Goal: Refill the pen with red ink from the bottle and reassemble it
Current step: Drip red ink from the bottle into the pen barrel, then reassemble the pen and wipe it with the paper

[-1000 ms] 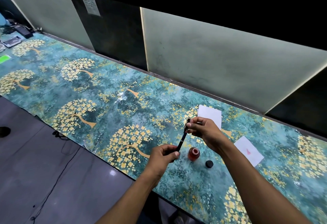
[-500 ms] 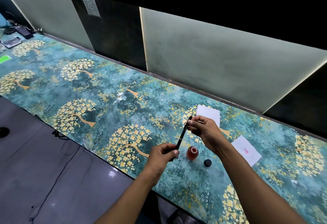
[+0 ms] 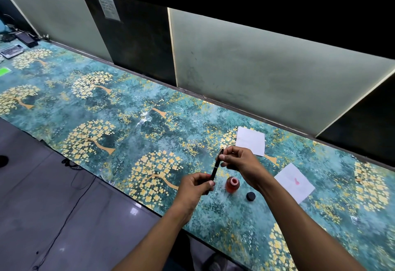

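A slim black pen (image 3: 216, 167) with gold trim is held tilted above the table, between both hands. My left hand (image 3: 195, 187) grips its lower end. My right hand (image 3: 240, 163) pinches its upper end near the gold tip. Just right of my left hand, a small open bottle of red ink (image 3: 232, 184) stands on the table. Its black cap (image 3: 250, 196) lies beside it to the right.
The long table (image 3: 149, 125) has a teal cover with gold trees. A white paper (image 3: 250, 141) lies behind my right hand, and another with a red ink stain (image 3: 294, 183) lies to the right. Electronics (image 3: 12, 50) sit at the far left end. The grey floor (image 3: 42, 206) lies to the left.
Both hands have stayed on the pen; my right hand's fingers have shifted slightly at its upper end. The bottle and cap have not moved.
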Action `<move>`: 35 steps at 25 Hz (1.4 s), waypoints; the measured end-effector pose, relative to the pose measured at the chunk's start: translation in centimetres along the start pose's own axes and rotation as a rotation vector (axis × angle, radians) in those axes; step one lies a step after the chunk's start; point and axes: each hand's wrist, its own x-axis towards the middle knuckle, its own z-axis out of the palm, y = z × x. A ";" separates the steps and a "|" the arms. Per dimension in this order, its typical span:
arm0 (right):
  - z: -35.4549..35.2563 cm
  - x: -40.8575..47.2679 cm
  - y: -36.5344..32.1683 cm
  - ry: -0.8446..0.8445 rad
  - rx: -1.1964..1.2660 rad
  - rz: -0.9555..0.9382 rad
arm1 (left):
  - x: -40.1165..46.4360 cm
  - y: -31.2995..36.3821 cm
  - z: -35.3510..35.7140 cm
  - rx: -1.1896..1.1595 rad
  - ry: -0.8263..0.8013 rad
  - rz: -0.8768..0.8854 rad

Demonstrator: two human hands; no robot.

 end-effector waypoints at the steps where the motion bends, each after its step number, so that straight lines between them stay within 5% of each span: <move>1: 0.0 0.0 0.1 0.005 -0.014 0.007 | 0.0 -0.1 0.0 0.013 0.000 -0.001; 8: -0.6 -0.3 0.6 0.056 -0.177 0.021 | 0.5 -0.3 0.4 0.113 0.058 -0.016; 16: -3.6 -2.6 4.5 0.362 -0.611 0.050 | 4.0 -2.1 1.4 0.400 0.169 -0.091; 24: -4.2 -5.0 10.4 0.224 -1.164 0.201 | 5.6 -4.4 3.2 0.882 0.189 -0.146; 35: -5.2 -4.0 9.3 0.386 -0.918 0.056 | 6.4 -4.4 3.3 0.911 0.114 -0.062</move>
